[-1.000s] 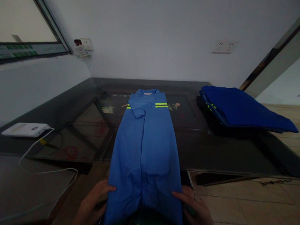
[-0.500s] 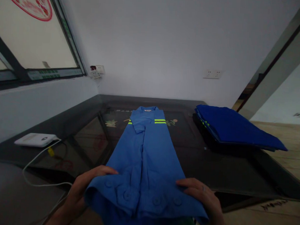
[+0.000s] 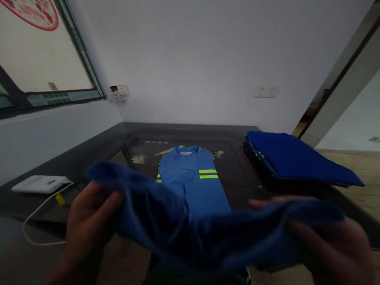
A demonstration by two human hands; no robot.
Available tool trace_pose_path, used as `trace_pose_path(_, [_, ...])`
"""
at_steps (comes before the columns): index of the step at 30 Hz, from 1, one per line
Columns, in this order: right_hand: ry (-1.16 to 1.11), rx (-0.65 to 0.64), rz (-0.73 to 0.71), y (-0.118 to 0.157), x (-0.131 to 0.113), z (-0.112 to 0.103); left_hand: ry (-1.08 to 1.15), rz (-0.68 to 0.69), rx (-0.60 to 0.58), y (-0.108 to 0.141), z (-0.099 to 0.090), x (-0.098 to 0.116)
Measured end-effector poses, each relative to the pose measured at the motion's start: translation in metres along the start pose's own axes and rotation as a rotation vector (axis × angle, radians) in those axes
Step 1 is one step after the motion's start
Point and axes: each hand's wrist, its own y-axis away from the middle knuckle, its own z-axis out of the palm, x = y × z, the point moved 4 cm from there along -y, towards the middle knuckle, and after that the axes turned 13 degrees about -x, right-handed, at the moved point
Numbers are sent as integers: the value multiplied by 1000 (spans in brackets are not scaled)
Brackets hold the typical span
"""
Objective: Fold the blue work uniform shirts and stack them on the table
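Head view: a blue garment [image 3: 205, 197] with yellow-green stripes lies partly on the dark counter [image 3: 237, 161], its collar near the centre of the dial and its blurred near end raised toward six o'clock. The hands, left [image 3: 89, 222] at eight o'clock and right [image 3: 338, 251] at four o'clock, each grip one side of this raised end. Folded dark-blue cloth [image 3: 298, 156] rests at three o'clock; a white device [image 3: 37, 184] with a cable [image 3: 34, 218] lies near nine.

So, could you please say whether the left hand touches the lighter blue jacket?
Touching: the head view shows the left hand pinching the jacket at its raised edge.
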Motion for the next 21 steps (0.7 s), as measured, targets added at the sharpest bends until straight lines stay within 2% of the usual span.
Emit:
trace_pose_path(2, [-122, 100, 31, -38, 15, 3, 65, 15, -3, -43, 13, -4])
trace_pose_path(4, [-208, 82, 13, -85, 39, 13, 146, 17, -44, -87, 22, -21])
trace_pose_path(7, [-263, 2, -39, -156, 87, 32, 161, -106, -79, -143, 22, -71])
trace_pose_path(11, [-232, -52, 59, -225, 165, 57, 144, -314, -63, -190, 7, -145])
trace_pose_path(13, [-175, -101, 133, -248, 201, 72, 74, -423, -60, -207, 1, -177])
trace_pose_path(16, [11, -189, 253, -266, 245, 95, -67, -586, -70, -226, -5, -220])
trace_pose_path(19, [160, -224, 336, -271, 281, 110, -133, -697, -92, -234, -8, -254])
trace_pose_path(21, [199, -214, 377, -269, 299, 115, -148, -749, -124, -236, -11, -268])
